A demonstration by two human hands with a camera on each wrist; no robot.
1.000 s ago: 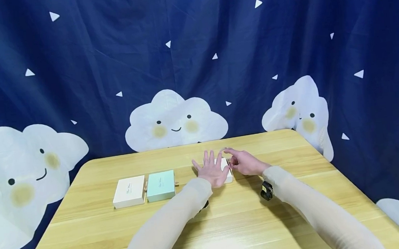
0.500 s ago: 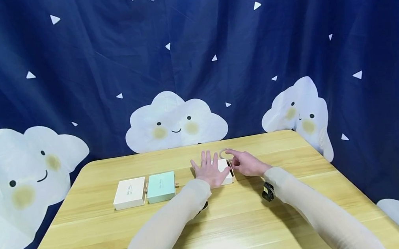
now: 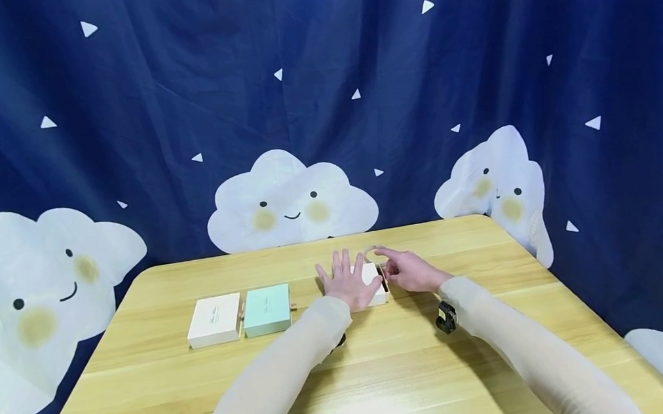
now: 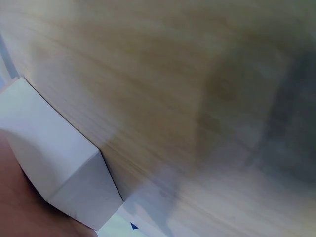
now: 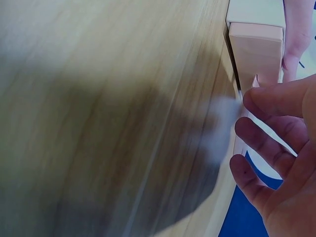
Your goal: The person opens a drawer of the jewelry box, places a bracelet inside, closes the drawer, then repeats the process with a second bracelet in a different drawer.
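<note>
My left hand (image 3: 349,289) rests on a white drawer-style box (image 3: 378,297), fingers spread over its top. The box's side and end also show in the left wrist view, with part of the hand along it. A pale drawer (image 5: 256,52) sticks a little way out of the box's right end, and a dark inside strip shows in the head view. My right hand (image 3: 409,272) pinches the drawer's small pink pull tab (image 5: 256,82) between thumb and forefinger; the other fingers are loosely bent. Just behind the box, a thin pale ring (image 3: 366,254) is partly hidden by the right hand.
Left of the hands, a mint-green box (image 3: 267,310) and a cream box (image 3: 215,320) lie side by side on the wooden table (image 3: 381,373), each with a small tab at its right end. A dark blue cloud-patterned curtain (image 3: 322,102) hangs behind the table's far edge.
Over the last second the drawer has slid slightly out to the right of the white box, and my left hand has shifted slightly left. Little differs from half a second ago.
</note>
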